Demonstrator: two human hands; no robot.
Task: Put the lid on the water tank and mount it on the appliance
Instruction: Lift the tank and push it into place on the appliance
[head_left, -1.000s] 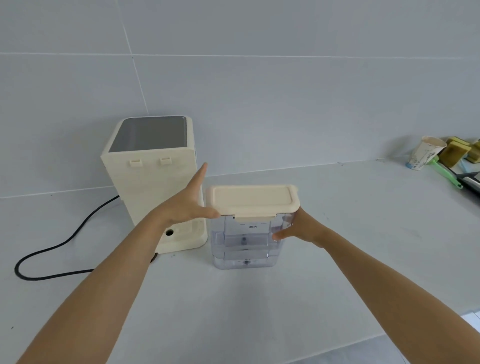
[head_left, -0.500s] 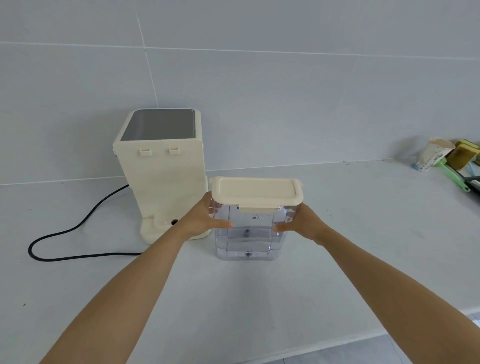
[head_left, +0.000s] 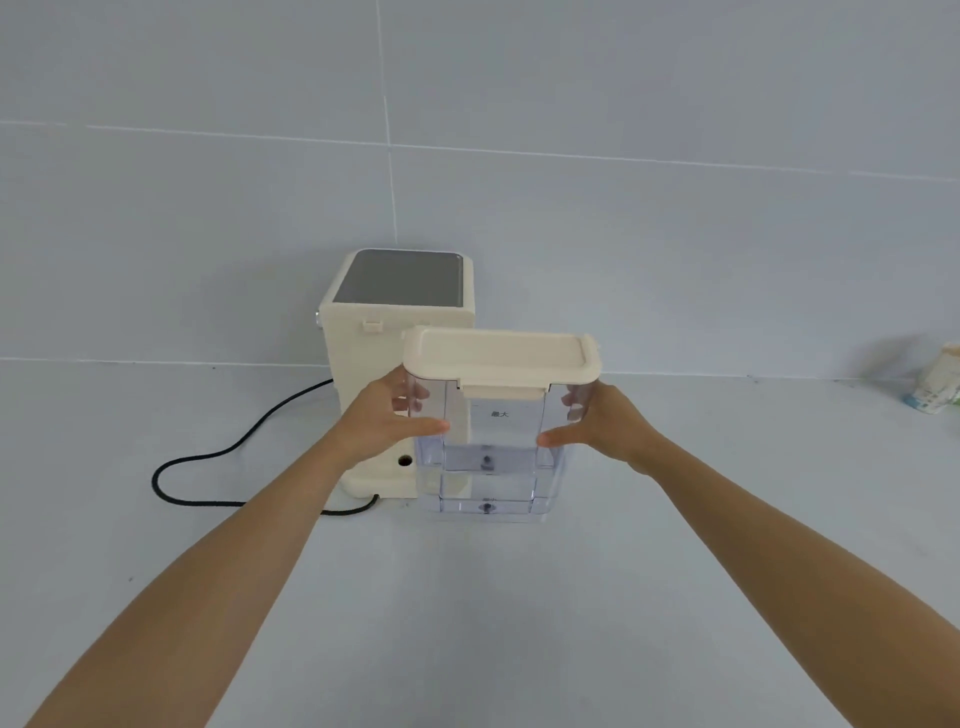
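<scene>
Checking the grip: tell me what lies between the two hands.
In the head view, only the clear water tank with its cream lid lies between the left hand and right hand.

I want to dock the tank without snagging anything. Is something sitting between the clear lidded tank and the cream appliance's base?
Nothing visible blocks it. The clear plastic water tank with its cream lid, held between left hand and right hand, overlaps the cream box-shaped appliance. The black power cord trails left, away.
</scene>
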